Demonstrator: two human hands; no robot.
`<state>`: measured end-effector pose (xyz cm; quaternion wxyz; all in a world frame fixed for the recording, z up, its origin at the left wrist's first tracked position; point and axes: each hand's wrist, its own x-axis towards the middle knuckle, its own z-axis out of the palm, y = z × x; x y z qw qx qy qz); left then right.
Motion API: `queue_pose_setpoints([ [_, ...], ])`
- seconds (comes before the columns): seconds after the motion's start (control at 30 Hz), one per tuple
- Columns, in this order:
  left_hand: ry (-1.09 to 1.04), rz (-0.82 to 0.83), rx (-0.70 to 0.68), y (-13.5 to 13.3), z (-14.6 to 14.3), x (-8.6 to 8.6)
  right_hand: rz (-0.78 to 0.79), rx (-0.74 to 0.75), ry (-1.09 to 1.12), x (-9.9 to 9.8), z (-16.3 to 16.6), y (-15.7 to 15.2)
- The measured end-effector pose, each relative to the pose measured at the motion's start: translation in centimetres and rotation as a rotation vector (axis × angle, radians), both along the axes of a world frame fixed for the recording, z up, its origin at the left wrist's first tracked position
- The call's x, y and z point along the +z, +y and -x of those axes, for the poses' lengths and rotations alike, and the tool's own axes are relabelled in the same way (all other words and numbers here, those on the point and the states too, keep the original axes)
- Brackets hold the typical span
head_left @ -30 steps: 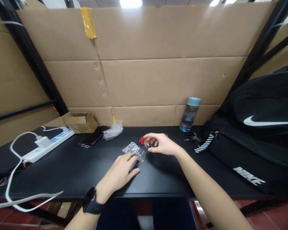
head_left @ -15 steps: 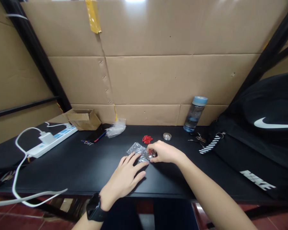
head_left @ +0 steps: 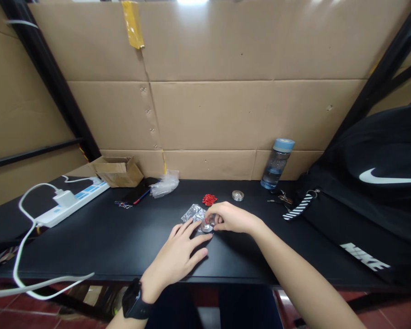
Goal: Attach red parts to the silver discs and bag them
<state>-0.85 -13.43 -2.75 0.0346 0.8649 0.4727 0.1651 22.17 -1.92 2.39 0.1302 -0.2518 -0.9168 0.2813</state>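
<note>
My left hand (head_left: pixel 180 251) lies palm down with its fingers spread, the fingertips at the front edge of a crinkled clear plastic bag (head_left: pixel 193 213). A dark watch (head_left: pixel 136 299) is on that wrist. My right hand (head_left: pixel 230 216) is closed, its bent fingers around the right side of a small round clear container (head_left: pixel 207 226) that rests over the bag. Something red shows at the fingertips, inside or behind the clear wall; I cannot tell which. Just beyond lies a pile of small red pieces (head_left: pixel 209 199). To its right sits a flat round clear container (head_left: pixel 237 195).
A white power strip (head_left: pixel 65 208), an open cardboard box (head_left: pixel 118 171), a phone (head_left: pixel 140 189) and plastic bags (head_left: pixel 165 183) stand on the left. On the right are a water bottle (head_left: pixel 276 164), keys (head_left: pixel 284 197) and a black bag (head_left: pixel 363 214). Cardboard walls the back.
My right hand and the round clear container have shifted a little to the left, over the plastic bag. My left hand has stayed almost where it was.
</note>
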Motion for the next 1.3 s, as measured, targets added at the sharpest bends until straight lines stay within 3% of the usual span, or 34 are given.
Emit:
queue_pose_setpoints([
  [0.27, -0.040, -0.003, 0.015, -0.1, 0.3, -0.1, -0.346, -0.159, 0.011, -1.5, 1.2, 0.4],
  [0.53, -0.124, 0.024, 0.049, 0.1, 0.6, -0.8, -0.489, -0.231, 0.064, -3.4, 3.9, 0.2],
  [0.63, -0.168, 0.035, 0.068, 0.1, 0.8, -0.8, -0.458, -0.249, 0.097, -3.7, 4.4, 0.3],
  [0.83, -0.300, -0.050, 0.258, 0.5, 1.1, -1.0, -0.199, 0.026, 0.256, -1.7, 1.9, 0.9],
  [0.97, -0.256, -0.103, 0.362, 0.9, 0.6, -1.0, -0.233, 0.002, 0.234, -1.0, 0.8, 1.2],
  [1.13, -0.206, -0.143, 0.393, 0.8, 0.0, -0.4, -0.215, 0.011, 0.176, -2.2, 1.6, 1.3],
  [1.3, -0.460, -0.113, 0.398, 0.6, 1.0, -0.2, -0.105, -0.002, 0.269, -2.2, 1.9, 1.2],
])
